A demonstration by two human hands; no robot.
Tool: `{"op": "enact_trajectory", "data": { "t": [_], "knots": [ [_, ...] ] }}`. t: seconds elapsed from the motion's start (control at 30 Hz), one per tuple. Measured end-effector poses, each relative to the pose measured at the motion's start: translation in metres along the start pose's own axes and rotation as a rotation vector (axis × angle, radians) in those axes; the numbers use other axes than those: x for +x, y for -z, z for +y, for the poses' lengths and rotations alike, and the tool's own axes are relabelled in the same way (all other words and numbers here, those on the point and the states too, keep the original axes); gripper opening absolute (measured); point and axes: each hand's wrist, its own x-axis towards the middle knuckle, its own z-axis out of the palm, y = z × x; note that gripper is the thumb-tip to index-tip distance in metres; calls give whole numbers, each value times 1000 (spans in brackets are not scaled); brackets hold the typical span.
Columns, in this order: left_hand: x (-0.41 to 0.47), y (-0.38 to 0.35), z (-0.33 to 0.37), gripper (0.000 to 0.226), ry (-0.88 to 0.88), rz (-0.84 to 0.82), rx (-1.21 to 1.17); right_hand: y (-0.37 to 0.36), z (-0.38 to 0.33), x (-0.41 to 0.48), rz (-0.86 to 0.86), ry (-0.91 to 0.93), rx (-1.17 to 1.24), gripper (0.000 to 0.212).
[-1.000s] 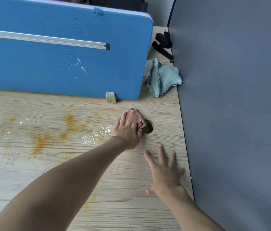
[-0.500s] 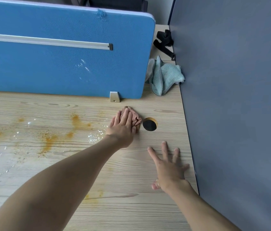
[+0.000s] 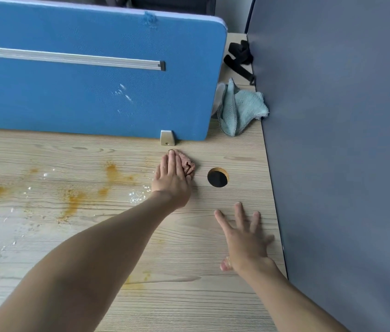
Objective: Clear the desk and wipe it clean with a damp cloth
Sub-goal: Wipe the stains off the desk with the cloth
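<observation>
Head view: left hand (image 3: pixel 173 178), fingers straight and pressed together, presses pink cloth (image 3: pixel 188 164) onto desk (image 3: pixel 189 295) just left of cable hole (image 3: pixel 217 177); right hand (image 3: pixel 244 238), fingers spread, lies flat on the hole's near side. Risk: a rightward stroke could sweep orange residue (image 3: pixel 74 202), left of the hole, into it.

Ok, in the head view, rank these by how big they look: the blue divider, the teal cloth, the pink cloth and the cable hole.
1. blue divider, largest
2. teal cloth
3. pink cloth and cable hole look alike; the left hand covers much of the cloth, so I won't rank them.
</observation>
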Motion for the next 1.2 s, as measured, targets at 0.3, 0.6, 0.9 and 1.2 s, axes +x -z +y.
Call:
{"op": "enact_trajectory", "data": {
  "t": [0.3,0.6,0.9,1.2],
  "knots": [
    [-2,0,-32,66,-101,36,55,1,-1,1,-16,-13,18,132],
    [-21,-9,-24,65,-160,41,53,3,-2,0,-17,-15,5,133],
    [-33,-16,-15,66,-150,23,33,0,-2,3,-15,-8,6,135],
    [-45,-19,-8,65,-123,8,43,2,-1,4,-35,-10,19,134]
  ]
}}
